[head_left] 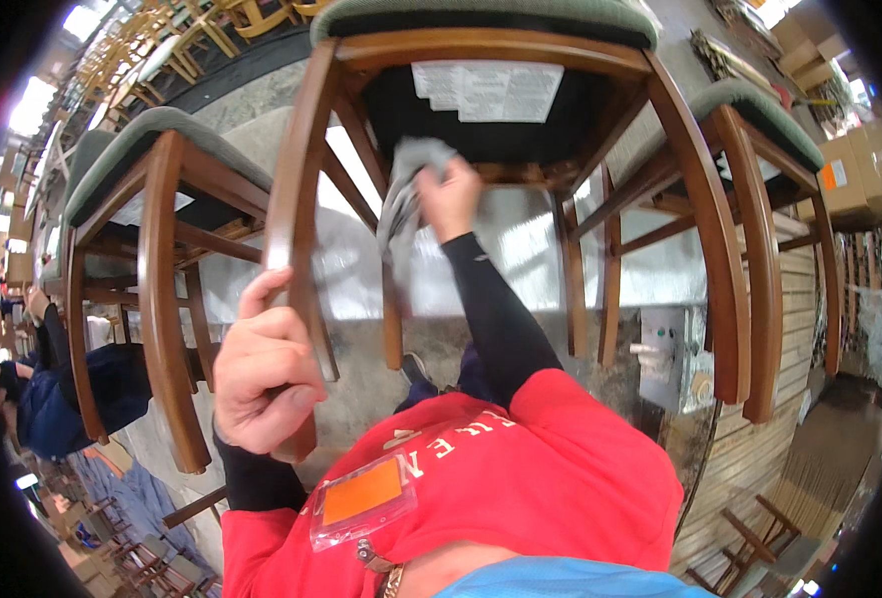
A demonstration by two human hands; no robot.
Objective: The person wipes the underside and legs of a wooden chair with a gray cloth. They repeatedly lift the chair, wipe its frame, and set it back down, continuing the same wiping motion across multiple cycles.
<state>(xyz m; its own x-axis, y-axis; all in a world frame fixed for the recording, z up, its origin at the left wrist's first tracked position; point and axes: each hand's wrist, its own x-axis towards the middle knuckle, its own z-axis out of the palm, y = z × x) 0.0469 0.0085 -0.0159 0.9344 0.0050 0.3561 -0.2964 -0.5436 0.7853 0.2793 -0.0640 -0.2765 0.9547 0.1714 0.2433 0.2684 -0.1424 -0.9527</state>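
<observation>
In front of me stands a brown wooden chair (496, 48) with a grey-green padded seat, its dark underside and white paper labels (491, 90) turned toward me. My left hand (270, 374) is closed round the lower part of its left front leg (299, 199). Under the seat, my right hand (449, 197) grips a crumpled grey cloth (406, 194) near the inner side of the frame. The cloth hides part of the rail behind it, and both cloth and hand look slightly blurred.
Similar chairs stand close by on the left (167, 219) and right (750, 179). A metal control box (672, 359) with buttons sits below the right chair. Cardboard boxes (860, 174) are stacked at far right. Another person's dark-clothed legs (87, 394) show at left.
</observation>
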